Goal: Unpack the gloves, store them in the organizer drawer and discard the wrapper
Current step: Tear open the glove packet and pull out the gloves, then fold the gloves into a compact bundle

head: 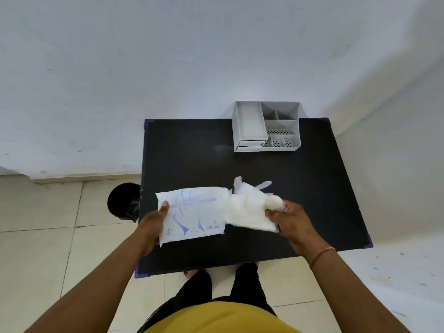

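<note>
A white plastic wrapper (192,212) with blue glove print is held above the black table (192,152). My left hand (151,224) grips its left edge. A bunch of translucent white gloves (249,205) sticks out of the wrapper's right end, and my right hand (288,222) is closed on that bunch. The grey organizer (265,126) stands at the table's far edge; its drawers (249,145) at the front left look shut.
A black bin (123,200) with a dark liner stands on the tiled floor just left of the table. White walls run behind and to the right. My legs and feet are at the table's near edge.
</note>
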Demonstrator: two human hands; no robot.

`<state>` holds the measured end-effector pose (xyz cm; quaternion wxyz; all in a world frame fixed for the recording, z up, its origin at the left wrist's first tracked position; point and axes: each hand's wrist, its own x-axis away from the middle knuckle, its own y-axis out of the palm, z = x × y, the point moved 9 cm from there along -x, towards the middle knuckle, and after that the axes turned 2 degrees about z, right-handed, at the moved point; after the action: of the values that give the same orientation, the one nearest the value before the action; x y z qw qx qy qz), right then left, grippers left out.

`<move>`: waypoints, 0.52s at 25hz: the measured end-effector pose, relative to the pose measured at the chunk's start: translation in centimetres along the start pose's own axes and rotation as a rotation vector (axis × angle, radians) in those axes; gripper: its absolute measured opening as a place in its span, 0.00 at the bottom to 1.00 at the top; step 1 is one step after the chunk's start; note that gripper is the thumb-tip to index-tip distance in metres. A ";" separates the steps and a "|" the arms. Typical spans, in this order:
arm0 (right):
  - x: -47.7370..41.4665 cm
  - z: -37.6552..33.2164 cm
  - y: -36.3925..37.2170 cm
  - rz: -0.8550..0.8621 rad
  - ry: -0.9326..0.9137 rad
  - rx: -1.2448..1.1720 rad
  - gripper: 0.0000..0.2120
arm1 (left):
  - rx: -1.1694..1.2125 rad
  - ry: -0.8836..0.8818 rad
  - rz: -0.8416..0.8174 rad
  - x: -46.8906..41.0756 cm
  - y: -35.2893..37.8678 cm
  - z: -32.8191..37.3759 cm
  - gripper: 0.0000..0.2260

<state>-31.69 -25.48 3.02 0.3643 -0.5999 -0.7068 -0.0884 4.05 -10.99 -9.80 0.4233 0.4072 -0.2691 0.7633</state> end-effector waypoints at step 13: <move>3.3 -3.3 -2.9 -0.265 0.092 -0.987 0.17 | 0.075 0.112 -0.456 9.8 11.3 6.8 0.18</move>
<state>-33.03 -25.55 8.38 0.0539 -0.6012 -0.6342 -0.4832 -6.11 -17.56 1.28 0.5835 0.4298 -0.1178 0.6789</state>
